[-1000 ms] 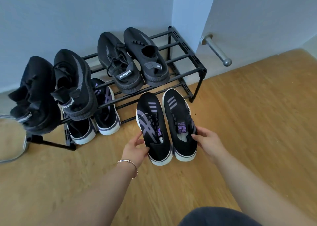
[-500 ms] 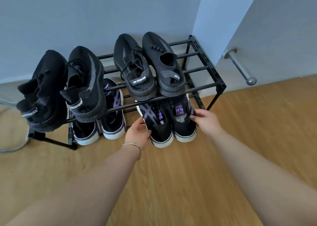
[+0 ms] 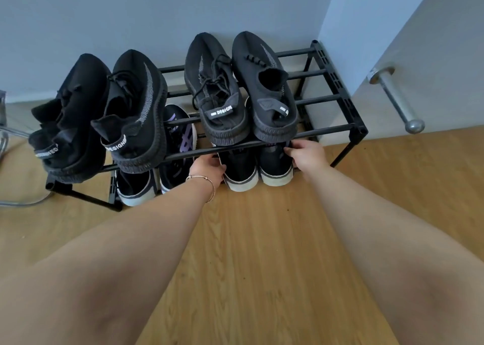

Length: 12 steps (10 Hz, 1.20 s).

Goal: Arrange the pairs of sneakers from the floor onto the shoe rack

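A black two-tier shoe rack [image 3: 357, 132] stands against the wall. A pair of black sneakers with white soles and purple marks sits on its lower tier at the right, heels out: the left shoe [image 3: 239, 174] and the right shoe [image 3: 275, 170]. My left hand [image 3: 208, 169] grips the left shoe's side; my right hand [image 3: 307, 154] grips the right shoe's side. The top bar hides their toes. A second such pair [image 3: 154, 184] sits on the lower tier at the left. Two all-black pairs rest on the top tier, one at the left [image 3: 104, 119] and one at the right [image 3: 241, 90].
Wooden floor [image 3: 262, 253] stretches in front of the rack. A metal door handle [image 3: 398, 101] sticks out from the door at the right. Chrome chair legs [image 3: 15, 200] curve at the far left. The wall lies directly behind the rack.
Both hands have pushed the white-soled pair from the floor in front of the rack in under the top bar, onto the lower tier. My view has moved closer.
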Motion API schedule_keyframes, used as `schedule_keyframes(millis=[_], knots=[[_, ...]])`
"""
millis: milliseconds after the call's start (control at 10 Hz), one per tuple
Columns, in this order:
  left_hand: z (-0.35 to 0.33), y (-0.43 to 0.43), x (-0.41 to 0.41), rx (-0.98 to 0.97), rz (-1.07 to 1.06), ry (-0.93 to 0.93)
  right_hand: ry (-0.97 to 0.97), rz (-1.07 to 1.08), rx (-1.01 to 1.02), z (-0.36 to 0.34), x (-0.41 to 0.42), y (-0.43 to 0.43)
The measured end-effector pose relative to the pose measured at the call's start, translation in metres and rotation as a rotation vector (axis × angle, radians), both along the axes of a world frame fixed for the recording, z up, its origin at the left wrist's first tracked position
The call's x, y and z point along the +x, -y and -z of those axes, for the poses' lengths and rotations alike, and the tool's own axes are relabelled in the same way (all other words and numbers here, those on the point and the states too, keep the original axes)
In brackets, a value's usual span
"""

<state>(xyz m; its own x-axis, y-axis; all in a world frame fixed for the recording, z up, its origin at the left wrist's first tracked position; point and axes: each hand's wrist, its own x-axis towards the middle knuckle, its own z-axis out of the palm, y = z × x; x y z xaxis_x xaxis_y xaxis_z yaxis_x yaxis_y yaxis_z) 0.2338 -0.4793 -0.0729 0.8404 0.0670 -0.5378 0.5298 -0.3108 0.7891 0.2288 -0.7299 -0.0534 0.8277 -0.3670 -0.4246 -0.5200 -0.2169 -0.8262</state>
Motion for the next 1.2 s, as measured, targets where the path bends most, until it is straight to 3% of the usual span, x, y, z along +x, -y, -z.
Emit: schedule_keyframes(millis=[200, 400, 500, 700, 900, 1200], knots=[[-0.012, -0.001, 0.001, 0.182, 0.145, 0.076, -0.015, -0.173, -0.051, -0.005, 0.0, 0.005], [-0.026, 0.004, 0.005, 0.43, 0.361, 0.13, -0.014, -0.185, -0.092, -0.005, 0.004, 0.005], [-0.023, 0.005, 0.0, 0.354, 0.305, 0.118, -0.014, -0.234, -0.12, -0.006, 0.001, 0.006], [-0.025, 0.007, -0.01, 0.324, 0.335, 0.095, 0.015, -0.329, -0.356, -0.012, -0.007, -0.004], [-0.044, 0.003, -0.024, 0.588, 0.542, 0.136, 0.088, -0.403, -0.552, -0.032, -0.029, -0.012], [-0.124, -0.019, -0.094, 0.768, 0.778, 0.024, -0.153, -0.575, -0.757, -0.115, -0.107, -0.045]])
